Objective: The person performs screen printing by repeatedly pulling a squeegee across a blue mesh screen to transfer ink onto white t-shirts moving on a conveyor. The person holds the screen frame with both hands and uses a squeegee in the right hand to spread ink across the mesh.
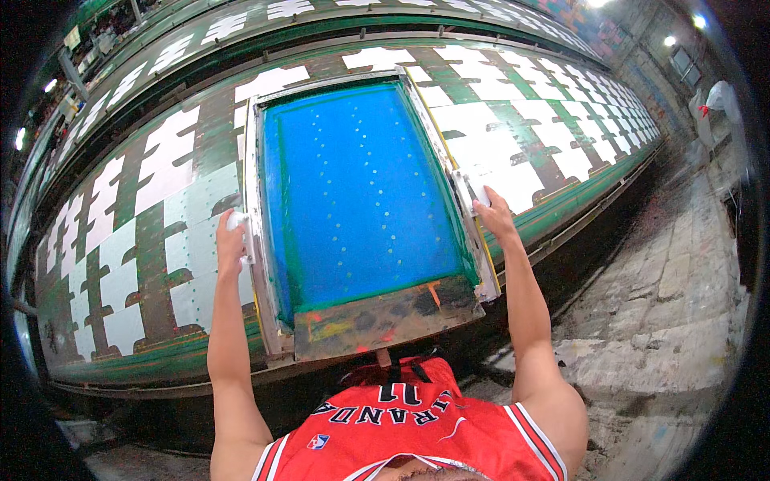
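A screen-printing frame [255, 172] with silvery sides and blue mesh [361, 200] lies over the long table in front of me. Two rows of small pale dots run down the mesh. My left hand [230, 243] is closed around a white grip on the frame's left side. On the right side, my right hand [495, 215] is wrapped about a matching white handle, partly hidden by my fingers. A dark, paint-stained board [389, 321] spans the frame's near end, close to my red jersey [385, 425].
White cut fabric pieces [489, 144] lie in rows along the green printing table [160, 240]. Pieces left of the frame carry small dots. Another such table [224, 32] runs behind. Worn paving [658, 321] lies to the right, beside a wall with a hanging white bag [720, 98].
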### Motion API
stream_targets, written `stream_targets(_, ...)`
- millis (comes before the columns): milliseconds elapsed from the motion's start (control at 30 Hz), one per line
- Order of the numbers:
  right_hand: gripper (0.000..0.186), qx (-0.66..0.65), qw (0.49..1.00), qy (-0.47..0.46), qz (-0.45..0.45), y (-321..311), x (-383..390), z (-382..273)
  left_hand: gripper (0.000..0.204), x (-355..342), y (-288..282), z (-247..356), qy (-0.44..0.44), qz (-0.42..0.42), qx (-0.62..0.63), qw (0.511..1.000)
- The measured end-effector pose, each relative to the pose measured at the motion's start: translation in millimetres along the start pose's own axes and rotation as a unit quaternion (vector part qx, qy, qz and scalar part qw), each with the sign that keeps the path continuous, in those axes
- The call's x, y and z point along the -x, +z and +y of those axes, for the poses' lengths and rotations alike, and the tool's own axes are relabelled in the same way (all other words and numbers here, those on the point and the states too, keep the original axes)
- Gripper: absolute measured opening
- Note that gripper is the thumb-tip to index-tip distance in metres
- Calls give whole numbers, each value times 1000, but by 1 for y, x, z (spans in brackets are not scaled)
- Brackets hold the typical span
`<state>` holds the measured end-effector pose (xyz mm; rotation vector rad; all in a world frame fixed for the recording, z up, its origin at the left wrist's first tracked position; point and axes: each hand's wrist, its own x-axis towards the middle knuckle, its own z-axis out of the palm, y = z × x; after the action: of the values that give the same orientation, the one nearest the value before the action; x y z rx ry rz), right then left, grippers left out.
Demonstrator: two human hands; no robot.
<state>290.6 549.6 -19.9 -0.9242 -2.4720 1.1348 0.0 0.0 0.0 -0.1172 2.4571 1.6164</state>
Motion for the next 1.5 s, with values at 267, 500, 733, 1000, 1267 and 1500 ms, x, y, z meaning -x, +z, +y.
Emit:
stream_targets(267, 67, -72, 997, 12, 2, -57, -81, 56, 51, 3, 115, 42, 5, 24, 5, 1000)
stream_targets(500, 69, 9, 1000, 0, 24, -136, -183, 161, 55, 17, 277, 64, 35, 60, -14, 997)
stream_targets(733, 76, -62, 995, 58, -43, -198, -267, 240, 53, 38, 409, 72, -27, 84, 16, 996)
stream_targets(1000, 67, -66, 997, 11, -27, -216, -299, 325, 49, 53, 490, 54, 31, 142, -18, 989)
stream_targets(1267, 62, -98, 994, -2, -46, -235, -306, 384, 47, 77, 531, 61, 72, 170, -133, 974)
stream_targets(1500, 58, -143, 988, 22, -47, -248, -310, 410, 47, 95, 559, 60, 69, 172, -96, 978)
